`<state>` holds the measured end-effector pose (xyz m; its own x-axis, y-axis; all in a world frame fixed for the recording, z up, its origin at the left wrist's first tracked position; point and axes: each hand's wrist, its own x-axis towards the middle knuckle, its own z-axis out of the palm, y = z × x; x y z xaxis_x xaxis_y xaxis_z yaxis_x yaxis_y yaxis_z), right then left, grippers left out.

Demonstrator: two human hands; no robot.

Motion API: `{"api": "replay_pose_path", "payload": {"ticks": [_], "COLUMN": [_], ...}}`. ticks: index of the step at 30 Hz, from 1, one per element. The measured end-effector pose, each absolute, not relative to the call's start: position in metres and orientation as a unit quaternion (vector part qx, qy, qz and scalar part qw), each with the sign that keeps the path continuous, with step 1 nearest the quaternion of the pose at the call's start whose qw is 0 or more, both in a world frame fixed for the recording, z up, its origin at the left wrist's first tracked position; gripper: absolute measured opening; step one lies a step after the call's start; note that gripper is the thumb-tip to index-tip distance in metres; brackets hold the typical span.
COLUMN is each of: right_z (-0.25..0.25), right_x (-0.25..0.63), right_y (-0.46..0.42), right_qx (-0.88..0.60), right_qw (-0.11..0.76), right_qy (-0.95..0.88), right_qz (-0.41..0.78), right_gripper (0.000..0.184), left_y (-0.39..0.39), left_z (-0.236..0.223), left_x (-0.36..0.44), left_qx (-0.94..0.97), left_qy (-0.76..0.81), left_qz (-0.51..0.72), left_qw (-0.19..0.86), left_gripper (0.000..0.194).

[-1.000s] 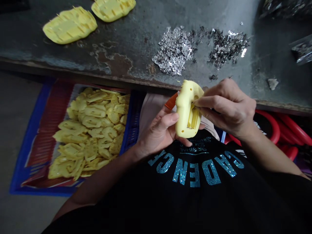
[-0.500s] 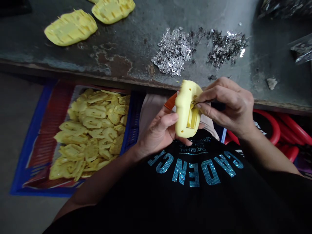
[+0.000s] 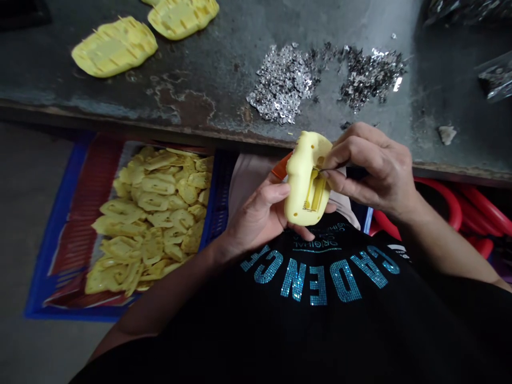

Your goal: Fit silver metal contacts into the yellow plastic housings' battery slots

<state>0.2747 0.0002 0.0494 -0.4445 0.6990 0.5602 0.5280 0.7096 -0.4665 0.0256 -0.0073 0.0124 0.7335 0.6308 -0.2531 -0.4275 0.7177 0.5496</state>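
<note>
My left hand (image 3: 262,210) is closed round a yellow plastic shell (image 3: 299,186), holding it upright in front of my shirt. The shell has a long slot like a battery compartment, and small metal pieces show at its lower end. My right hand (image 3: 374,168) pinches a small thin metal piece (image 3: 323,170) at the slot's upper part; the fingertips hide much of it. Something orange (image 3: 282,166) is around a finger of my left hand. Beyond the shell, a pile of shiny metal pieces (image 3: 282,82) and a darker pile (image 3: 370,77) lie on the bench.
The grey metal bench (image 3: 224,64) has its worn edge just past my hands. Yellow shells (image 3: 116,47) lie on it at far left. Below, a blue crate (image 3: 52,256) holds many yellow parts (image 3: 160,218). Red rings (image 3: 450,205) sit under the bench at right; a plastic bag (image 3: 498,77) lies above.
My right fingers have shifted slightly at the slot, still pinching the metal piece. My left hand keeps the shell in nearly the same place. The view has moved a little.
</note>
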Motion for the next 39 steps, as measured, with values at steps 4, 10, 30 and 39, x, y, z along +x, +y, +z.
{"api": "replay_pose_path", "payload": {"ticks": [4,10,30,39], "right_z": [0.051,0.037,0.014,0.016], "right_x": [0.276,0.298,0.266,0.249], "right_y": [-0.001,0.009,0.006,0.044], "right_qx": [-0.423,-0.535,-0.413,-0.399], "right_qw": [0.379,0.416,0.463,0.443], "right_qy": [-0.802,-0.724,-0.767,-0.793], "right_qz": [0.184,0.131,0.163,0.125], "right_gripper": [0.034,0.028,0.050,0.060], "left_y": [-0.006,-0.005,-0.017,0.004], "left_z": [0.014,0.013,0.007,-0.016], "left_x": [0.027,0.028,0.014,-0.004], "left_qx": [0.227,0.215,0.385,0.362], "left_qy": [0.216,0.230,0.364,0.385], "left_qz": [0.288,0.268,0.352,0.403], "left_qw": [0.905,0.911,0.772,0.747], "left_gripper": [0.094,0.089,0.056,0.041]}}
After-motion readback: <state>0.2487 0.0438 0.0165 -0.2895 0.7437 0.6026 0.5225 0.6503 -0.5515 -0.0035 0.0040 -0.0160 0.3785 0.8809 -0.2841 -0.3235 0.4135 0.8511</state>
